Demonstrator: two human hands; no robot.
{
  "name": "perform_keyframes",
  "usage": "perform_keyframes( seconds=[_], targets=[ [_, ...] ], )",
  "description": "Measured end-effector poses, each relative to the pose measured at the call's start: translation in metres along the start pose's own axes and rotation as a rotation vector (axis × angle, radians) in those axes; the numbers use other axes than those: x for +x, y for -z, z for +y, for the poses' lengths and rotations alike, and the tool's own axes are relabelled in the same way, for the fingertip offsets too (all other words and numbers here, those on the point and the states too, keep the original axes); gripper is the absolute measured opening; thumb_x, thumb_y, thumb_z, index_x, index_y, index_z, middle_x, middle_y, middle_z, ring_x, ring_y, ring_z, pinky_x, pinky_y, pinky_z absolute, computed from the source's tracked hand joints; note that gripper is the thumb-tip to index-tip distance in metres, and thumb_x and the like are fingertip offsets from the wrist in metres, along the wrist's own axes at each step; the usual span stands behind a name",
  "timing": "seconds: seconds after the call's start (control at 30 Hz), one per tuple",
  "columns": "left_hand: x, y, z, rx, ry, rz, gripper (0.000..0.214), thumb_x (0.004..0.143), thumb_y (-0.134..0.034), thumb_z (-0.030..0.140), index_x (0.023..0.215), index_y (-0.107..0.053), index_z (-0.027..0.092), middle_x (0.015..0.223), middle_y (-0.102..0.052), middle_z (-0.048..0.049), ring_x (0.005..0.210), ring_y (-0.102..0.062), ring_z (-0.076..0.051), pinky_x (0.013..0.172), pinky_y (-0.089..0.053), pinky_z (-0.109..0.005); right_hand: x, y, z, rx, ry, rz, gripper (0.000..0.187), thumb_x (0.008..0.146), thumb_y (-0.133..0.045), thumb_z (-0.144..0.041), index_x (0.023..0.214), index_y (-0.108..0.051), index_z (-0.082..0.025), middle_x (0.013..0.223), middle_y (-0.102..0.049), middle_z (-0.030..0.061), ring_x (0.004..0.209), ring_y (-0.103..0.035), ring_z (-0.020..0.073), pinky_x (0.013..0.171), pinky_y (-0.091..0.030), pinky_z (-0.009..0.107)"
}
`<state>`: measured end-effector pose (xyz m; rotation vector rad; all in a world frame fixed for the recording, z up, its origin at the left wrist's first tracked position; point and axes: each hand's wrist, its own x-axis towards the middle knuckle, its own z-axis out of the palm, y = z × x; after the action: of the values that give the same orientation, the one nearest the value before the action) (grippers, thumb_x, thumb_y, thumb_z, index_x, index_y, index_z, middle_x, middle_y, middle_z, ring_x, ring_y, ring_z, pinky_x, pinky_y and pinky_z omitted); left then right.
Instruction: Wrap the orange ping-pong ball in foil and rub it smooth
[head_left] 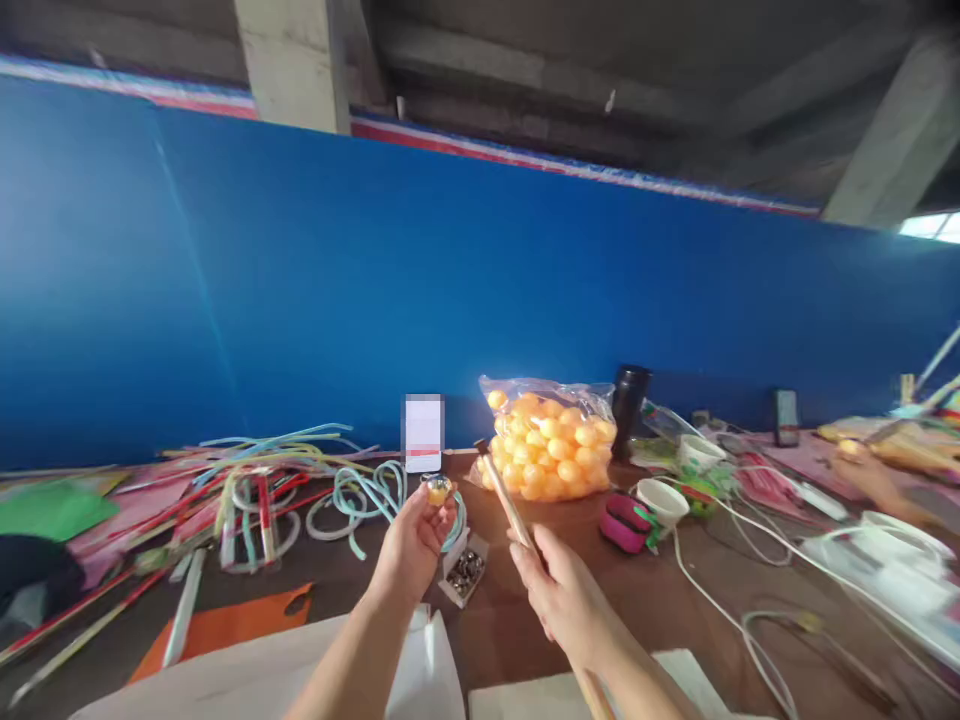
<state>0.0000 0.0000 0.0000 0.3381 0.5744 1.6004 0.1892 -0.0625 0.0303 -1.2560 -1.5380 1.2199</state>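
My left hand [421,535] is closed, pinching a small shiny round gold-and-silver thing [438,488] at its fingertips; its exact kind is too small to make out. My right hand [551,580] wraps round the pale wooden handle of a hammer [506,498]. A small dark head shows at its far upper end, and its lower end sticks out below my wrist. Between my hands, a small open box [451,588] holds several shiny metal pieces. Behind the hammer stands a clear bag of orange balls [551,450].
A phone [424,435] leans against the blue wall. Coiled tubing [367,495] and coloured strips lie left. A black bottle [630,410], a magenta roll [625,522], white cups [664,500] and loose cables are right. Another person's hand [862,465] shows at far right.
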Motion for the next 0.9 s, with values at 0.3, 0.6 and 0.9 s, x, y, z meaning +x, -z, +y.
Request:
perform_keyframes(
  seconds=[0.3,0.6,0.9],
  targets=[
    [-0.002,0.005,0.004,-0.027,-0.038,-0.017,0.011,0.087,-0.057,0.016,0.089,-0.065,0.009,0.086,-0.069,-0.0115,0.073,-0.067,-0.014,0.065,-0.056,-0.022,-0.014,-0.011,0.000,-0.096,0.095,-0.131,0.040,0.097,-0.039,-0.053,0.088,-0.054,-0.018,0.068,-0.052,-0.0030,0.037,-0.038,0.0041,0.032,-0.028,0.016],
    [0.000,0.006,0.002,0.004,-0.050,0.015,0.007,0.085,-0.060,0.016,0.084,-0.064,0.010,0.080,-0.068,-0.0086,0.071,-0.066,-0.013,0.068,-0.056,-0.022,-0.015,-0.012,0.004,-0.202,0.117,-0.171,0.037,0.100,-0.036,-0.048,0.079,-0.049,-0.020,0.068,-0.056,-0.0028,0.038,-0.043,0.0056,0.036,-0.029,0.019],
    [-0.003,0.002,0.001,0.053,-0.053,0.010,0.006,0.085,-0.060,0.015,0.086,-0.064,0.011,0.082,-0.068,-0.0082,0.067,-0.064,-0.011,0.067,-0.056,-0.022,-0.014,-0.012,0.000,-0.209,0.145,-0.174,0.032,0.100,-0.038,-0.044,0.085,-0.052,-0.019,0.068,-0.056,-0.0033,0.036,-0.040,0.0049,0.038,-0.028,0.019]
  ],
)
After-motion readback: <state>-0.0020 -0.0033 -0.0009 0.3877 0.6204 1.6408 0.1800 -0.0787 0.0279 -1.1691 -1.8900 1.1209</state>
